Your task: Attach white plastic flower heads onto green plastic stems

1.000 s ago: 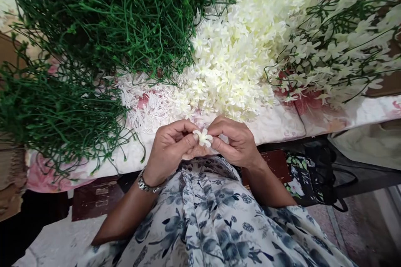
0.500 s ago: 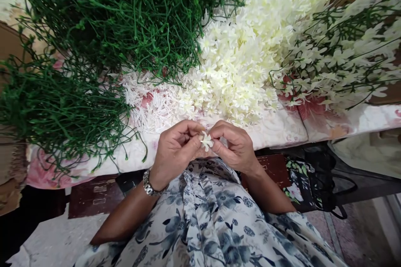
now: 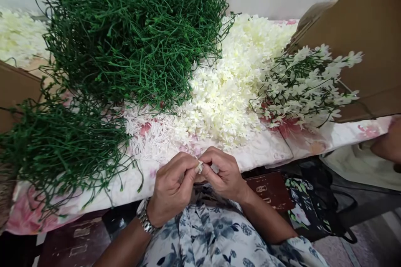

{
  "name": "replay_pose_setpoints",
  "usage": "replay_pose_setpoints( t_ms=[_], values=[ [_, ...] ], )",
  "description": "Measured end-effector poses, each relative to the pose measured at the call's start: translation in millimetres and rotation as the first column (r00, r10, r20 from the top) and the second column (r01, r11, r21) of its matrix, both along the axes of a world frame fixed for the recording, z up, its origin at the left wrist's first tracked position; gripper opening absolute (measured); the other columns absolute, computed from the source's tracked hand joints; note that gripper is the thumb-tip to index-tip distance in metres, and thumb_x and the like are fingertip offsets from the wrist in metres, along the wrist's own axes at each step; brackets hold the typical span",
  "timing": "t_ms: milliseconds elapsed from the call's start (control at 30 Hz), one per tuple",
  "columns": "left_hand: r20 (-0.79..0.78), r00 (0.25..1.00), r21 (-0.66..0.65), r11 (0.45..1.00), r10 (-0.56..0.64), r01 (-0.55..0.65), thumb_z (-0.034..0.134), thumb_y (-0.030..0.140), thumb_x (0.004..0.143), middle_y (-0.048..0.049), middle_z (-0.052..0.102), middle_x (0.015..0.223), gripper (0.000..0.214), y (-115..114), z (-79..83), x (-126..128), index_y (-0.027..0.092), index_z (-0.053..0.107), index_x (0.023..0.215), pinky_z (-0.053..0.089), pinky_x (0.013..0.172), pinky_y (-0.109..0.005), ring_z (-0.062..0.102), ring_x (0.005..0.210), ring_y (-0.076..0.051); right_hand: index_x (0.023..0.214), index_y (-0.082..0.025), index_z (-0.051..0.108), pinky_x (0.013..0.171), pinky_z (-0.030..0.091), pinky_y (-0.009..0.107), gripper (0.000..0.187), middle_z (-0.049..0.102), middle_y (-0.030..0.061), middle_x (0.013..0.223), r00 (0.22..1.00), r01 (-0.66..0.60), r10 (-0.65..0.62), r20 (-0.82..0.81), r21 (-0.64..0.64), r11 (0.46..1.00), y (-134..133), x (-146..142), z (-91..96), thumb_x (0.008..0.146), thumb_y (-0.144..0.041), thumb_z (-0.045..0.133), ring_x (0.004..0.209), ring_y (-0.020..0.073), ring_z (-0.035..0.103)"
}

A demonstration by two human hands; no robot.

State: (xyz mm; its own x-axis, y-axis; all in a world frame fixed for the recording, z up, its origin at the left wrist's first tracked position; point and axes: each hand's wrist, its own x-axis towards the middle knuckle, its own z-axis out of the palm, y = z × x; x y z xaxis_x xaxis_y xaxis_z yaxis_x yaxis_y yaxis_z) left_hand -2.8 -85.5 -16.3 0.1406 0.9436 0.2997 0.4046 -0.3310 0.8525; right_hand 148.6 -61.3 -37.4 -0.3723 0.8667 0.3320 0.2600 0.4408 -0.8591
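Close to my body, a small cream artificial flower (image 3: pixel 199 167) is pinched between both hands, mostly covered by the fingers. My left hand (image 3: pixel 174 187), with a metal watch on its wrist, is closed with thumb and forefinger on one side of it. From the other side my right hand (image 3: pixel 224 172) grips it in a similar pinch. Just beyond the hands lie a heap of loose cream flower heads (image 3: pixel 222 104) and a patch of thin white strands (image 3: pixel 150 137). Green plastic stems (image 3: pixel 134 37) form a tall pile behind, and more stems (image 3: pixel 69 150) lie at the left.
Sprigs of white flowers on green stems (image 3: pixel 307 87) lean by a cardboard box (image 3: pixel 360 46) at the right. A flowered cloth (image 3: pixel 247 156) covers the table. Below the edge hangs a dark floral bag (image 3: pixel 299 204). Part of another person (image 3: pixel 388 146) shows at the right edge.
The view has tilted up, so the table and hands sit lower and the wall shows. The flower has turned between my fingers, and less of its petals shows.
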Motion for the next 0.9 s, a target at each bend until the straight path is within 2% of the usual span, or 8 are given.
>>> replay_pose_setpoints(
  t_ms=[133, 233, 333, 467, 600, 700, 767, 900],
  values=[
    [0.023, 1.0, 0.024, 1.0, -0.001, 0.0, 0.05, 0.003, 0.079, -0.0022, 0.058, 0.073, 0.017, -1, -3.7, -2, 0.017, 0.058, 0.085, 0.045, 0.061, -0.021, 0.056, 0.068, -0.01, 0.079, -0.017, 0.057, 0.057, 0.041, 0.022, 0.009, 0.054, 0.0001, 0.065, 1.0, -0.024, 0.024, 0.013, 0.016, 1.0, 1, -2, 0.2, 0.083, -0.016, 0.049, 0.061, 0.0099, 0.05],
    [-0.015, 0.999, 0.031, 0.999, 0.03, -0.03, 0.053, 0.004, 0.078, -0.0038, 0.062, 0.083, 0.026, -3, -1.9, -11, 0.018, 0.06, 0.1, 0.047, 0.066, -0.021, 0.058, 0.076, -0.011, 0.08, -0.017, 0.057, 0.057, 0.04, 0.021, 0.007, 0.054, -0.0003, 0.066, 0.999, -0.026, 0.026, 0.019, 0.034, 0.999, 5, -4, 4.2, 0.082, -0.015, 0.051, 0.061, 0.0095, 0.051],
    [-0.014, 0.988, 0.036, 0.988, 0.151, -0.15, 0.056, 0.006, 0.077, -0.0039, 0.062, 0.089, 0.036, -7, 2.1, -30, 0.021, 0.059, 0.11, 0.048, 0.067, -0.023, 0.058, 0.079, -0.012, 0.08, -0.018, 0.057, 0.056, 0.04, 0.022, 0.008, 0.052, -0.0011, 0.065, 0.996, 0.015, -0.022, 0.081, 0.084, 0.996, 11, -6, 7.9, 0.081, -0.012, 0.051, 0.061, 0.0096, 0.05],
    [-0.021, 0.929, 0.035, 0.929, 0.37, -0.37, 0.058, 0.007, 0.077, -0.0017, 0.062, 0.087, 0.028, -13, 5.1, -57, 0.022, 0.064, 0.1, 0.048, 0.066, -0.024, 0.058, 0.075, -0.011, 0.081, -0.017, 0.057, 0.058, 0.042, 0.024, 0.012, 0.055, 0.0015, 0.068, 0.976, 0.062, -0.101, 0.19, 0.203, 0.977, 20, -8, 10.4, 0.079, -0.008, 0.05, 0.064, 0.0114, 0.051],
    [-0.081, 0.895, 0.129, 0.895, 0.439, -0.428, 0.059, 0.006, 0.076, -0.0004, 0.063, 0.083, 0.026, -14, 3.9, -69, 0.022, 0.065, 0.095, 0.047, 0.067, -0.023, 0.058, 0.075, -0.011, 0.082, -0.017, 0.059, 0.062, 0.045, 0.026, 0.012, 0.059, 0.0037, 0.072, 0.937, 0.106, -0.219, 0.272, 0.376, 0.92, 36, -14, 17.1, 0.08, -0.009, 0.051, 0.068, 0.013, 0.054],
    [-0.116, 0.889, 0.193, 0.888, 0.443, -0.417, 0.06, 0.004, 0.074, -0.0001, 0.064, 0.082, 0.026, -12, 0.8, -69, 0.02, 0.065, 0.094, 0.047, 0.066, -0.022, 0.059, 0.073, -0.01, 0.08, -0.016, 0.06, 0.065, 0.045, 0.027, 0.012, 0.059, 0.0039, 0.07, 0.869, 0.089, -0.328, 0.371, 0.535, 0.84, 51, -22, 21.7, 0.081, -0.011, 0.05, 0.07, 0.0141, 0.054],
    [-0.139, 0.883, 0.216, 0.884, 0.449, -0.415, 0.06, 0.003, 0.074, 0.0, 0.064, 0.081, 0.026, -11, -1.6, -69, 0.02, 0.065, 0.093, 0.048, 0.067, -0.021, 0.06, 0.073, -0.01, 0.077, -0.016, 0.06, 0.066, 0.044, 0.028, 0.014, 0.057, 0.0044, 0.07, 0.791, 0.029, -0.38, 0.479, 0.593, 0.805, 59, -28, 21.8, 0.082, -0.01, 0.049, 0.07, 0.0152, 0.053],
    [-0.17, 0.861, 0.245, 0.867, 0.479, -0.434, 0.06, 0.004, 0.074, 0.0002, 0.065, 0.081, 0.026, -12, -5.3, -74, 0.02, 0.064, 0.094, 0.048, 0.069, -0.022, 0.06, 0.074, -0.01, 0.071, -0.016, 0.058, 0.067, 0.041, 0.03, 0.016, 0.055, 0.0047, 0.071, 0.603, -0.14, -0.383, 0.7, 0.565, 0.813, 62, -38, 16.1, 0.082, -0.009, 0.048, 0.069, 0.0168, 0.05]
  ],
)
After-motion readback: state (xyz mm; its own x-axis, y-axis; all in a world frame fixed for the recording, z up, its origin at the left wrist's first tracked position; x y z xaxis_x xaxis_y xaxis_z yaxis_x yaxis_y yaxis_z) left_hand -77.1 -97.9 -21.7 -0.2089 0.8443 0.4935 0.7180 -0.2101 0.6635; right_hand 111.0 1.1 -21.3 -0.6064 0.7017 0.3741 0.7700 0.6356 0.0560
